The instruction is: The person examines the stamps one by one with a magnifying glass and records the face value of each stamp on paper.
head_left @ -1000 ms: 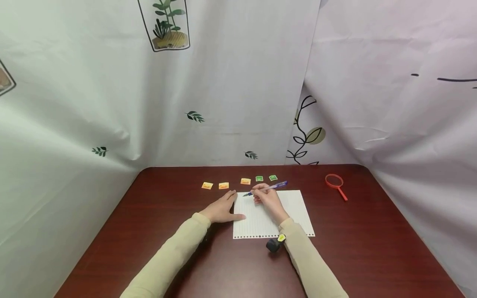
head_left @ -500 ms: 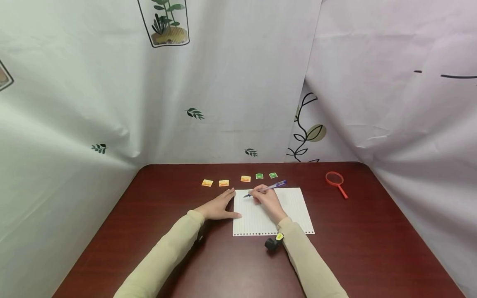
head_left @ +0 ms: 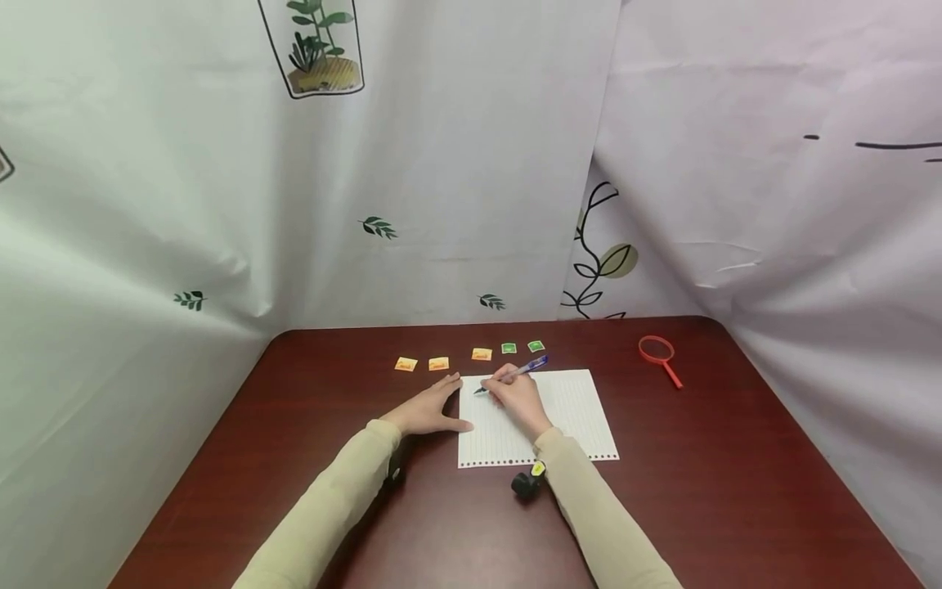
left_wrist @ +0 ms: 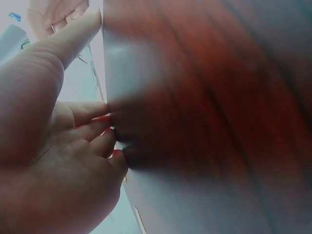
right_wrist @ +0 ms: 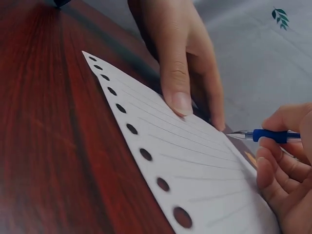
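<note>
A lined sheet of loose-leaf paper (head_left: 567, 409) lies on the table, its row of punched holes toward me. My left hand (head_left: 427, 409) rests at its left edge, thumb on the paper and fingers stretched out along the upper left corner. In the right wrist view, the left thumb (right_wrist: 179, 100) presses on the sheet's edge. My right hand (head_left: 518, 401) pinches a blue gel pen (head_left: 531, 365) over the upper left part of the page. The pen's uncapped tip points left, close over the paper. No writing shows on the lines in view.
Beyond the paper lie several small packets or cards: orange ones (head_left: 438, 364) on the left, green ones (head_left: 509, 348) to their right. A red magnifying glass (head_left: 657, 350) lies at the far right of the dark red table (head_left: 699, 491). A patterned white curtain (head_left: 456, 164) hangs behind.
My right hand has shifted slightly left and toward me with the pen, whose tip is now a little lower on the page. My left hand has slid slightly left, still on the paper's edge.
</note>
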`<state>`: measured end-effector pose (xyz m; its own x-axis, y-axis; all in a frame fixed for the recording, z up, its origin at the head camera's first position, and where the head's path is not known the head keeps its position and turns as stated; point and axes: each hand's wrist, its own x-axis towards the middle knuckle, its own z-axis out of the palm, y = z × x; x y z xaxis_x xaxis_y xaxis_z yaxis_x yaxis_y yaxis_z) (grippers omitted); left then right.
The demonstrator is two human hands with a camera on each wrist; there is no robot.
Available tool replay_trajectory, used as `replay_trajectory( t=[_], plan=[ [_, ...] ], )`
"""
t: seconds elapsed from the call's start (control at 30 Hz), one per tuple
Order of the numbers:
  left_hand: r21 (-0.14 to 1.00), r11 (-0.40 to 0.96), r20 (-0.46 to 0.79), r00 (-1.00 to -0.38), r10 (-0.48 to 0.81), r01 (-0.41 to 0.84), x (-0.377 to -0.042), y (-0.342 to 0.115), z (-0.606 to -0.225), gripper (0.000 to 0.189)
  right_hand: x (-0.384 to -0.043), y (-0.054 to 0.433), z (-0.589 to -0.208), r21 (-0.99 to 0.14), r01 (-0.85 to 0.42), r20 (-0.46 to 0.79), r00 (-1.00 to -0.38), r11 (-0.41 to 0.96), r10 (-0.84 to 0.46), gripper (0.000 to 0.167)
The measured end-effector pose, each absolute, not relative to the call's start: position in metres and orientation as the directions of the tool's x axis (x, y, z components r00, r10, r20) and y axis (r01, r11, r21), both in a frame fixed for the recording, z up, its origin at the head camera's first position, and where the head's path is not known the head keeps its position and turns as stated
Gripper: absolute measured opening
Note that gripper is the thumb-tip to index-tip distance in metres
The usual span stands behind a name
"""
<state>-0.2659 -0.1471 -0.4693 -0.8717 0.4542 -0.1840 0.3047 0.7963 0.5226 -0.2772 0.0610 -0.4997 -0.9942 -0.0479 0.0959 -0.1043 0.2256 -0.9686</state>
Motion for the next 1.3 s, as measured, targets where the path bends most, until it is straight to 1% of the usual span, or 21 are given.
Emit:
replay_trajectory(
  t=[0.13, 0.27, 0.57, 0.87, 1.13, 1.3],
  plan=[
    [0.526, 0.793, -0.178, -0.871, 0.457, 0.309, -0.266, -0.1475, -0.4714, 0.098, -0.2769, 0.0577, -0.501, -0.961, -0.146, 0.137, -0.989, 0.235, -0.053, 0.018],
    [0.524, 0.793, -0.175, -0.872, 0.458, 0.311, -0.2662, -0.1477, -0.4724, 0.098, -0.2773, 0.0559, -0.5011, -0.959, -0.16, 0.151, -0.987, 0.235, -0.057, 0.017],
    [0.542, 0.779, -0.163, -0.869, 0.467, 0.316, -0.2671, -0.147, -0.4655, 0.096, -0.2783, 0.055, -0.501, -0.956, -0.147, 0.135, -0.989, 0.254, -0.063, 0.016],
    [0.591, 0.757, -0.166, -0.877, 0.452, 0.278, -0.2664, -0.1489, -0.4642, 0.092, -0.277, 0.0563, -0.5011, -0.962, -0.14, 0.115, -0.986, 0.233, -0.12, 0.015],
    [0.614, 0.743, -0.14, -0.889, 0.436, 0.267, -0.2665, -0.1488, -0.466, 0.088, -0.2787, 0.0561, -0.5034, -0.965, -0.145, 0.134, -0.989, 0.22, -0.067, 0.015],
    [0.637, 0.729, -0.138, -0.893, 0.428, 0.25, -0.2666, -0.1486, -0.466, 0.087, -0.2796, 0.056, -0.5044, -0.959, -0.161, 0.147, -0.986, 0.234, -0.078, 0.015]
  ],
)
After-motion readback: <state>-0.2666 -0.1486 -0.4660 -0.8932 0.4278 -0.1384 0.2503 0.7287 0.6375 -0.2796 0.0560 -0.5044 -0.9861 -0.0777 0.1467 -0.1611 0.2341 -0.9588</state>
